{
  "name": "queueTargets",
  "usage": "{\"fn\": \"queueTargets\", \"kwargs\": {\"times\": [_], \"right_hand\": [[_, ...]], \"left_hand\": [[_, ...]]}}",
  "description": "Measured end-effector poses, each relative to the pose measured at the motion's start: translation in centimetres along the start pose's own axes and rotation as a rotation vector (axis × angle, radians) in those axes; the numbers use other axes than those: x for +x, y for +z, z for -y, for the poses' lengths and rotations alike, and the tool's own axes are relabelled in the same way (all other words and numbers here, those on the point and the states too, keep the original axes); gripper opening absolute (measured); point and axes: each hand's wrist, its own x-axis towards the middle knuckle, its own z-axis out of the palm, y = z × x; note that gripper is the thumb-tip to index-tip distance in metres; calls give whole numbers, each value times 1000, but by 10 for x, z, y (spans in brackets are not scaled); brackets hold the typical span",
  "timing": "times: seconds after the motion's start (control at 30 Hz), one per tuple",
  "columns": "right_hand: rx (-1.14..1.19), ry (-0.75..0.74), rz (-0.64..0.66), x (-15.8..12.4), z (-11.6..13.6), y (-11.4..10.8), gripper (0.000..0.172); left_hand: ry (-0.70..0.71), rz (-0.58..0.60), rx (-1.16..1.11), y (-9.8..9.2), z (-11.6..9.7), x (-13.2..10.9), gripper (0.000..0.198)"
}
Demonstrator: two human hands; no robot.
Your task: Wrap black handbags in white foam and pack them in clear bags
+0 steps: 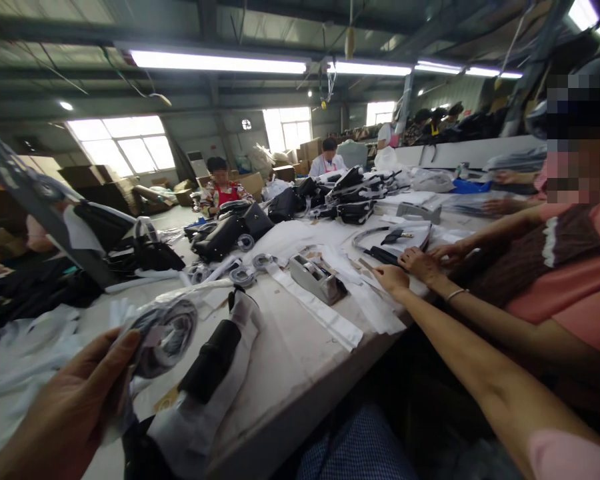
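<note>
My left hand [65,413] is at the bottom left, fingers and thumb closed on a coiled dark strap in a clear plastic wrap [163,337]. Just right of it a black cylindrical handle [213,360] lies half wrapped in white paper [205,413] on the table. My right arm reaches out from the bottom right. My right hand [391,277] rests palm down on white paper strips [375,307] near a grey tape dispenser [316,277]. Its fingers look stretched out and nothing shows in them.
A co-worker in a pink top sits at my right with both hands [430,259] on the table by black straps. Black bags [230,233] and more coiled straps [243,273] crowd the long white table [290,373]. Other people sit at the far end.
</note>
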Motion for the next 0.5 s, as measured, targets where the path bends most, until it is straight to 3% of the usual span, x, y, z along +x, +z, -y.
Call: {"fn": "queueTargets", "kwargs": {"times": [0.1, 0.23, 0.33, 0.4, 0.5], "right_hand": [[183, -127, 59, -28, 40, -5, 35], [596, -366, 261, -96, 120, -11, 48], [873, -589, 481, -154, 178, -20, 43], [926, -676, 585, -185, 209, -24, 39], [934, -753, 584, -214, 244, -21, 35]], "left_hand": [[-8, 112, -76, -2, 2, -1, 55], [49, 224, -118, 0, 5, -2, 52], [118, 266, -145, 3, 8, -2, 49], [151, 260, -149, 3, 9, -4, 48], [195, 234, -119, 3, 7, -11, 48]]}}
